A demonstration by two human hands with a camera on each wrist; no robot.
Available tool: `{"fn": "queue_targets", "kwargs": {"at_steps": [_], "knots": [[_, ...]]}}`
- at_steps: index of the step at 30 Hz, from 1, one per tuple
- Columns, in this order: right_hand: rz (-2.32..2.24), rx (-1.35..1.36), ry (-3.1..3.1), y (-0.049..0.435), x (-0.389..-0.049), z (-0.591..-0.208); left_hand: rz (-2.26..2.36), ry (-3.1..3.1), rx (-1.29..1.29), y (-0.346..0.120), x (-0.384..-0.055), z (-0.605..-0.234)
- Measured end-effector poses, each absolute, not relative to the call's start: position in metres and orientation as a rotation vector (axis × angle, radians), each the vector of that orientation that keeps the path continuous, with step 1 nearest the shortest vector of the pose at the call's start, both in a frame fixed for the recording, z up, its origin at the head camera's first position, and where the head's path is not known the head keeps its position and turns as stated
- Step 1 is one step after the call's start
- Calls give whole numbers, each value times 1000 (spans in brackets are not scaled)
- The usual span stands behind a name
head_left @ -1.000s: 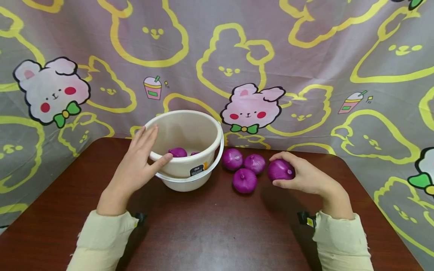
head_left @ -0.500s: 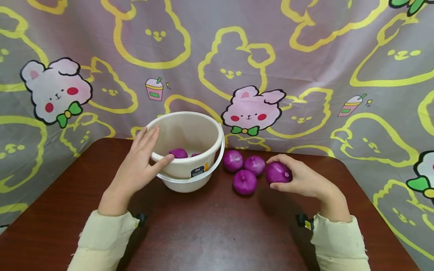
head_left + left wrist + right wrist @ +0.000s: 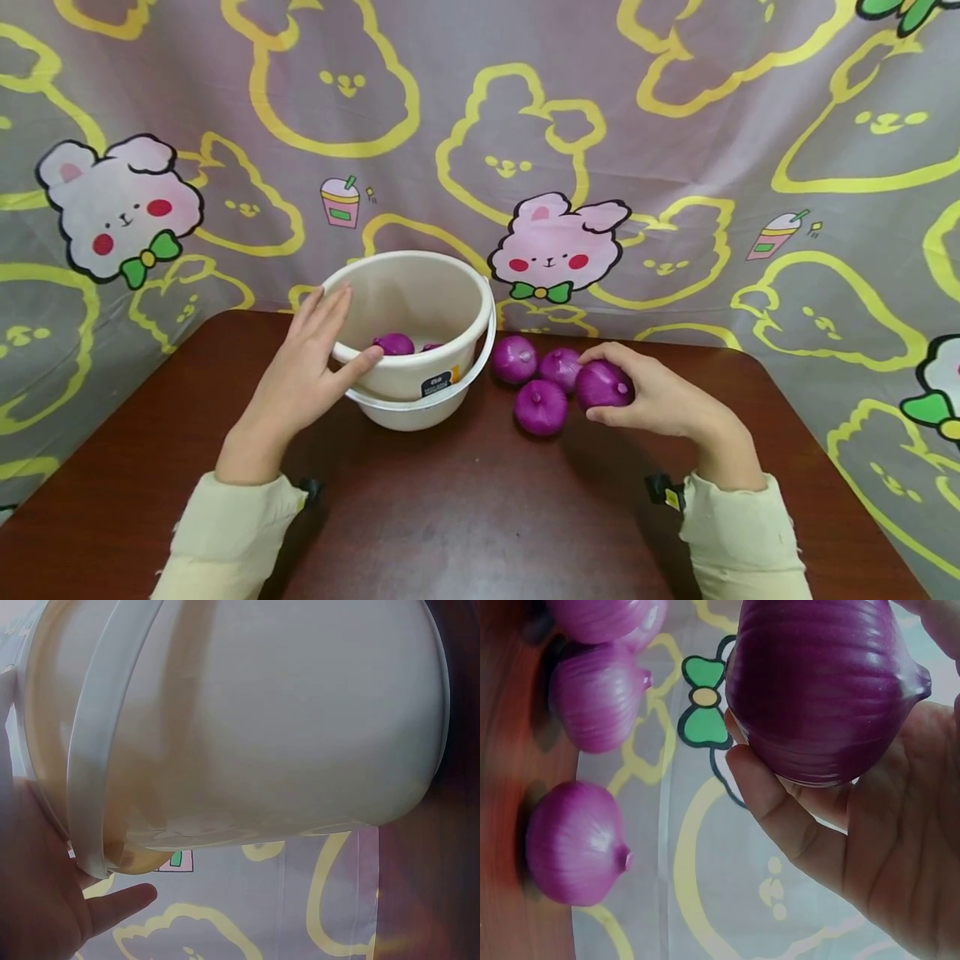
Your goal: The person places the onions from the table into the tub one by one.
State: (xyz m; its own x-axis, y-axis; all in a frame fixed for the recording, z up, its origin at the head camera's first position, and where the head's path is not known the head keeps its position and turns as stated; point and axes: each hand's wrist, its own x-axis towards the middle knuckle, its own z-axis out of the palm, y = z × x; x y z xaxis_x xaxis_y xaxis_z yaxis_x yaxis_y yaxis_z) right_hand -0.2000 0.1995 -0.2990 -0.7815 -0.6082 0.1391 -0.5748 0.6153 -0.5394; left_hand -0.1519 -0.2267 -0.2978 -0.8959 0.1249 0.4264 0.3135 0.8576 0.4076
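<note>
My right hand (image 3: 663, 396) holds a purple onion (image 3: 600, 386) between thumb and fingers. The right wrist view shows that onion (image 3: 817, 690) raised off the table, its stem end toward the palm. Close to its left are three more onions on the table: a front one (image 3: 541, 408), a back left one (image 3: 514, 361) and one (image 3: 559, 370) that the held onion partly overlaps. A cream bucket (image 3: 416, 386) stands left of them. With extended fingers, my left hand (image 3: 296, 375) rests at the bucket's left rim, thumb over the front edge. Inside lie an onion (image 3: 395, 344) and a sliver of another purple one.
The bucket's white handle (image 3: 487, 342) hangs down around its front and right side. A dark brown wooden table (image 3: 480, 508) carries everything. Behind it hangs a grey-pink curtain (image 3: 420, 183) printed with yellow outlines and rabbits.
My right hand has carried its onion a short way left, closer to the three loose onions. The left hand keeps its place at the bucket rim.
</note>
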Motion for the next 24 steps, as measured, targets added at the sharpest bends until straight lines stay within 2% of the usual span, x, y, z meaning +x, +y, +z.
{"fn": "queue_targets", "kwargs": {"at_steps": [24], "knots": [[-946, -1063, 2713, 169, -203, -284, -665, -2652, -319, -228, -154, -299]]}}
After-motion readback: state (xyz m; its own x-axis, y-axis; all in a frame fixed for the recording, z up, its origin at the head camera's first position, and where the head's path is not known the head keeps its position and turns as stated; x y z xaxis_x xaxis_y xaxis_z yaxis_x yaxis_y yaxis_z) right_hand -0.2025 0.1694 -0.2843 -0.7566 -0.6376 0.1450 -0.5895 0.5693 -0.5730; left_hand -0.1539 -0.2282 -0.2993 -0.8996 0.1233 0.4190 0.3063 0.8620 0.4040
